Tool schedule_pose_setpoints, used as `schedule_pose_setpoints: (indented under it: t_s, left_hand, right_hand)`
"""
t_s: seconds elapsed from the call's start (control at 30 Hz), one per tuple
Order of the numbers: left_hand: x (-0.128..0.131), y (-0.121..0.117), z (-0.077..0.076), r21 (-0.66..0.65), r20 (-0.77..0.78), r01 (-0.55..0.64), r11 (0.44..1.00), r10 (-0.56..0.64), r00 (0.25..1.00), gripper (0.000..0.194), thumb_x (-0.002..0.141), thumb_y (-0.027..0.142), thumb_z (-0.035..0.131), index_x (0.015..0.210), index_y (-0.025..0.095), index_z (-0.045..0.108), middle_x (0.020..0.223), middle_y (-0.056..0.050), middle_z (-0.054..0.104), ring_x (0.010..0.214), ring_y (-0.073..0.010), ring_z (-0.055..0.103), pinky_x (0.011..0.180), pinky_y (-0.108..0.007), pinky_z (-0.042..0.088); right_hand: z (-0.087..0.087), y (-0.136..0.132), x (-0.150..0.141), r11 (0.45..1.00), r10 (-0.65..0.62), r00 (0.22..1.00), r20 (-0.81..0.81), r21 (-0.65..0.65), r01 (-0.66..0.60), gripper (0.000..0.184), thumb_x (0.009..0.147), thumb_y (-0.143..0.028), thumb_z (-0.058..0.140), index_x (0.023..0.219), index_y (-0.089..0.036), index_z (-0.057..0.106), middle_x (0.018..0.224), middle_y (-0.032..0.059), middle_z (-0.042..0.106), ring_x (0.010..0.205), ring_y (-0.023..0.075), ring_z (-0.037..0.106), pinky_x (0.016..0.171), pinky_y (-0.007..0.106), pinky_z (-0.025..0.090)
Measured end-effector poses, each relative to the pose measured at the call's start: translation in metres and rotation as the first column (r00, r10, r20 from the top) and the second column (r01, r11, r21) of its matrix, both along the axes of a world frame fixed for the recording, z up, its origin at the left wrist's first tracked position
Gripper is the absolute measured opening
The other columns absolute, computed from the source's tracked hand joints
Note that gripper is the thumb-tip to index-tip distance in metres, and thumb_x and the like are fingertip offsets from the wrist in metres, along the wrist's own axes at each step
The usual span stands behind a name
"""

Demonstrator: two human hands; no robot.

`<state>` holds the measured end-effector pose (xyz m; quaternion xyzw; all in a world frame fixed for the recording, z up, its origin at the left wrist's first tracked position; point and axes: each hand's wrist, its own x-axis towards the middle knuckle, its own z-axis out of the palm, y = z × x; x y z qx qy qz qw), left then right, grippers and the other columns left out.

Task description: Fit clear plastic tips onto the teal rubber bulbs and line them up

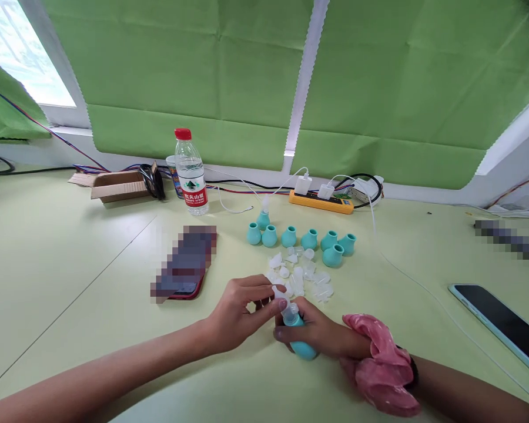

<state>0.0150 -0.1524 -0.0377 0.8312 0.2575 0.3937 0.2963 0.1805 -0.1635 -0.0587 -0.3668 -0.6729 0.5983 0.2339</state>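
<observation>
My right hand [311, 329] is wrapped round a turquoise squeeze bulb [303, 350], which is tilted with its neck pointing up and left. A translucent plastic nozzle [291, 314] sits at the neck of this bulb. Thumb and fingers of my left hand [247, 311] pinch the narrow upper end of the nozzle. Just beyond my hands lies a loose pile of clear and whitish plastic parts [298, 281]. Behind the pile stand several open-necked turquoise bulbs [309, 239]. One bulb at the back [263, 221] carries a whitish nozzle [265, 204].
A phone in a red case [187, 264] lies left, another phone [502, 329] right. Along the window side are a water bottle [191, 176], a cup [175, 176], a cardboard box [121, 187] and a yellow power strip [321, 201]. A white cable [405, 276] crosses the table on the right.
</observation>
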Motion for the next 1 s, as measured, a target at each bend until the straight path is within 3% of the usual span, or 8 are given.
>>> schedule_pose_setpoints:
  t_s: [0.2,0.37,0.53,0.7,0.77,0.83,0.93,1.0]
  left_hand:
    - [-0.001,0.003,-0.002,0.226,0.106,-0.037,0.973,0.013,0.994,0.011,0.076,0.008,0.052,0.069,0.010,0.060,0.070,-0.007,0.059,0.062,-0.0110,0.048,0.056,-0.022,0.040]
    - [0.000,0.005,-0.005,0.301,0.219,-0.132,0.944,0.066,0.973,0.008,0.072,0.004,0.055,0.075,0.010,0.059,0.072,-0.008,0.059,0.061,-0.0111,0.048,0.054,-0.024,0.041]
    - [-0.001,0.013,-0.007,0.343,0.272,-0.205,0.917,0.112,0.956,0.017,0.070,0.001,0.058,0.082,0.013,0.060,0.073,-0.007,0.060,0.063,-0.0114,0.050,0.053,-0.024,0.043]
    - [-0.007,0.027,-0.013,0.448,0.263,-0.250,0.858,0.141,0.955,0.032,0.069,-0.001,0.057,0.096,0.017,0.058,0.097,-0.010,0.061,0.078,-0.0145,0.055,0.061,-0.026,0.048]
    - [-0.009,0.032,-0.021,0.456,0.179,-0.240,0.857,0.176,0.968,0.031,0.071,0.004,0.056,0.099,0.018,0.057,0.097,-0.008,0.062,0.079,-0.0153,0.055,0.066,-0.029,0.049]
    - [-0.009,0.036,-0.032,0.457,-0.028,-0.197,0.867,0.236,0.971,0.027,0.075,0.009,0.053,0.101,0.017,0.055,0.099,-0.009,0.061,0.084,-0.0187,0.054,0.067,-0.033,0.050]
    - [-0.008,0.038,-0.043,0.400,-0.341,-0.104,0.911,0.253,0.905,0.029,0.081,0.014,0.043,0.109,0.013,0.051,0.110,-0.011,0.056,0.098,-0.0240,0.050,0.075,-0.038,0.049]
    - [-0.008,0.037,-0.043,0.349,-0.373,-0.088,0.933,0.224,0.900,0.033,0.082,0.014,0.039,0.114,0.012,0.046,0.115,-0.013,0.051,0.106,-0.0239,0.045,0.084,-0.040,0.045]
  right_hand:
    - [0.002,0.002,0.000,0.992,-0.063,0.997,-0.049,-0.116,0.057,0.021,0.063,-0.028,0.062,0.057,-0.015,0.047,0.051,-0.0034,0.046,0.048,0.0083,0.043,0.049,0.021,0.035]
    - [-0.010,0.005,0.007,0.987,-0.132,0.957,-0.259,-0.128,0.101,0.025,0.066,-0.038,0.060,0.072,-0.015,0.051,0.063,-0.0014,0.048,0.054,0.0095,0.045,0.051,0.022,0.035]
    - [-0.014,0.004,0.008,0.969,-0.241,0.937,-0.253,-0.007,0.247,0.027,0.070,-0.042,0.055,0.070,-0.016,0.048,0.061,-0.0023,0.045,0.055,0.0094,0.041,0.052,0.021,0.034]
    - [-0.013,-0.002,0.005,0.865,-0.465,0.865,-0.188,0.110,0.489,0.026,0.076,-0.043,0.049,0.069,-0.018,0.043,0.060,-0.0023,0.045,0.055,0.0098,0.041,0.051,0.021,0.037]
    - [-0.012,-0.004,0.004,0.827,-0.510,0.850,-0.133,0.198,0.527,0.024,0.073,-0.041,0.052,0.076,-0.018,0.046,0.066,-0.0009,0.048,0.060,0.0113,0.045,0.054,0.022,0.039]
    - [-0.011,-0.005,0.003,0.798,-0.515,0.852,-0.096,0.311,0.517,0.024,0.071,-0.038,0.055,0.083,-0.019,0.049,0.075,0.0005,0.051,0.068,0.0133,0.048,0.061,0.023,0.042]
    - [-0.009,-0.006,0.004,0.774,-0.488,0.868,-0.088,0.417,0.477,0.024,0.074,-0.036,0.052,0.092,-0.020,0.049,0.084,0.0014,0.053,0.077,0.0151,0.049,0.068,0.024,0.042]
    - [-0.009,-0.007,0.006,0.771,-0.467,0.879,-0.093,0.444,0.457,0.025,0.078,-0.035,0.046,0.098,-0.020,0.047,0.089,0.0025,0.052,0.083,0.0162,0.049,0.072,0.026,0.042]
